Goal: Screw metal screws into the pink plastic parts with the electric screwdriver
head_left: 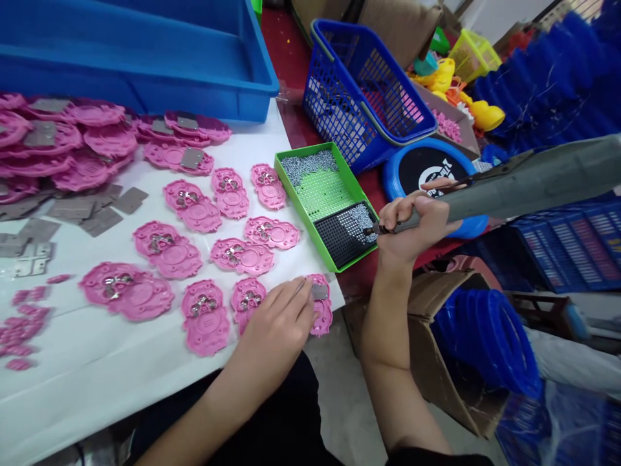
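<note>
Right now the pink plastic piece (321, 312) at the near edge of the white worktop (97, 382) lies under the fingertips of the left hand (279, 323); those fingers (301, 292) are stretched out flat and held together, pressing on the piece and on the small grey metal plate (319, 291) that sits on it, with the plate just beyond the tips. The right hand (417, 223) is well apart from that piece, up and to the right of the left fingers. Its fingers are clamped around a grey electric screwdriver (514, 184), whose tip (369, 230) touches the black perforated block (347, 234) in the green tray (324, 192). Small silver screws (308, 162) lie heaped at the far end of that tray and scattered on the black block next to the tip.

Left of the left fingers, more pink pieces with metal fittings (241, 255) lie in loose rows on the worktop, and beyond them a pile of pink pieces (72, 139) with loose grey plates (82, 210) beside it. Farther off stand a blue bin (145, 58) and, past the green tray, a blue basket (369, 84). A cardboard box (436, 362) stands on the floor below the right forearm.
</note>
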### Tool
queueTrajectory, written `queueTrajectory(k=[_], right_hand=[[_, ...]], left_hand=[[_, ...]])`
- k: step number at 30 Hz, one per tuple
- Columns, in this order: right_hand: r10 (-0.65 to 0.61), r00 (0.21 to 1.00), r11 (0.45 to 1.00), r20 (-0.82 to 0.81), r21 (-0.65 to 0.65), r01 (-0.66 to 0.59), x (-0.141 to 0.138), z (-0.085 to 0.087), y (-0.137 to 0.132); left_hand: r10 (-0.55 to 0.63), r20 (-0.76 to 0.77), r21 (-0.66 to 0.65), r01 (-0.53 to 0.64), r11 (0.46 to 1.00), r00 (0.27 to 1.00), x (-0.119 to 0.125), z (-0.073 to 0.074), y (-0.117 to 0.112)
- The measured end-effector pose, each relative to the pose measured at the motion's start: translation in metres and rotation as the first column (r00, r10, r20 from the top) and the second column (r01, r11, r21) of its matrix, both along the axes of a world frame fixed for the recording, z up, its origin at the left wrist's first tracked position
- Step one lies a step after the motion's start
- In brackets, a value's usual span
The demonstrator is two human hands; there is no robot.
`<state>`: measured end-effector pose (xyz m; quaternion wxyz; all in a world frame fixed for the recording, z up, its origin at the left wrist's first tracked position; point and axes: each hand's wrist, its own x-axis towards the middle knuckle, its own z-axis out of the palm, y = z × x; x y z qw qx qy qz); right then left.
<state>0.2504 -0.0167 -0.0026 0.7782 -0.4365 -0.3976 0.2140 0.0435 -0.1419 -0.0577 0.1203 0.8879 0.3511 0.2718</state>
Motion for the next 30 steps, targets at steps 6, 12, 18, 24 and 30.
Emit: queueTrajectory(k=[6, 12, 18, 24, 30], right_hand=[[-0.018, 0.997, 1.0, 0.079, -0.006, 0.018, -0.002, -0.003, 0.001], [-0.04, 0.996, 0.999, 0.079, -0.032, 0.043, -0.001, -0.003, 0.0], [-0.043, 0.998, 0.999, 0.048, -0.011, 0.043, 0.0, -0.002, 0.001], [-0.022, 0.993, 1.0, 0.119, -0.017, 0.024, 0.0, -0.002, 0.001], [-0.049, 0.994, 0.998, 0.095, -0.025, 0.052, -0.001, -0.004, 0.003]], left_hand=[[0.068, -0.023, -0.111, -0.07, 0.991, 0.997, 0.009, 0.004, 0.004], [0.028, -0.017, -0.166, -0.03, 0.986, 0.999, 0.018, 0.005, 0.006], [0.034, -0.025, -0.189, -0.039, 0.981, 0.999, 0.021, 0.002, 0.004], [0.083, 0.004, -0.254, -0.079, 0.964, 0.997, 0.02, 0.0, 0.001], [0.114, 0.073, -0.337, -0.082, 0.938, 0.991, 0.022, 0.001, 0.0]])
